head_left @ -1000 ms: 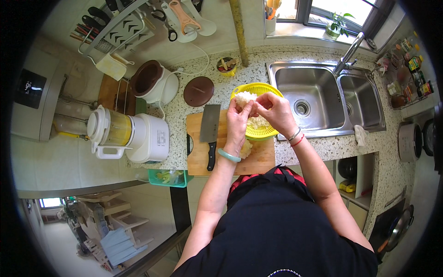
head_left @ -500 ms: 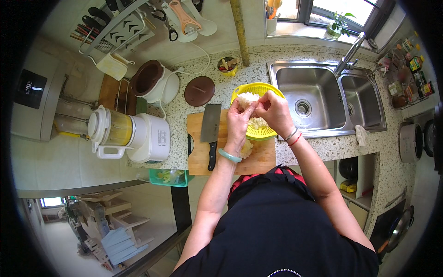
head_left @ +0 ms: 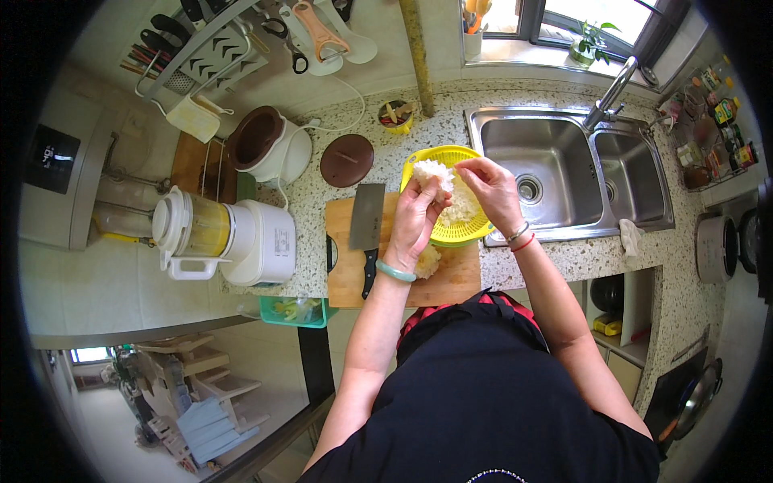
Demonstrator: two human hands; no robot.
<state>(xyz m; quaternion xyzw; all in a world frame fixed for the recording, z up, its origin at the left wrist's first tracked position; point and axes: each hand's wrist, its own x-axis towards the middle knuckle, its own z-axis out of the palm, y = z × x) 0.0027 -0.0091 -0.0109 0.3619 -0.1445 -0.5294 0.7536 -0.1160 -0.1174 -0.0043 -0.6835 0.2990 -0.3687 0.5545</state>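
1. Left hand (head_left: 415, 216): raised above the counter, fingers curled and closed around a pale, frilly white clump (head_left: 432, 171). The clump protrudes from the top of the fist, on the side away from the body.
2. Right hand (head_left: 493, 187): held level with the left, just to its right. The fingertips are pinched together at the right edge of the clump; whether they grip a piece of it cannot be told, as the contact is too small to resolve.
3. Governing relation: the clump lies between the two hands, seated in the left and met from the right. The left hand is the carrier; the right is the working hand. The clump shows no clear long axis.
4. Directly below both hands: a yellow colander (head_left: 463, 232) holding more white pieces (head_left: 460, 205). It rests partly on the wooden cutting board (head_left: 346, 278) and partly against the rim of the sink (head_left: 555, 129).
5. On the board, near the left wrist: a second white lump (head_left: 427, 262), apart from the held clump.
6. Left of the hands: a cleaver (head_left: 367, 229) lying flat on the board, long axis running away from the body, handle toward the person, untouched.
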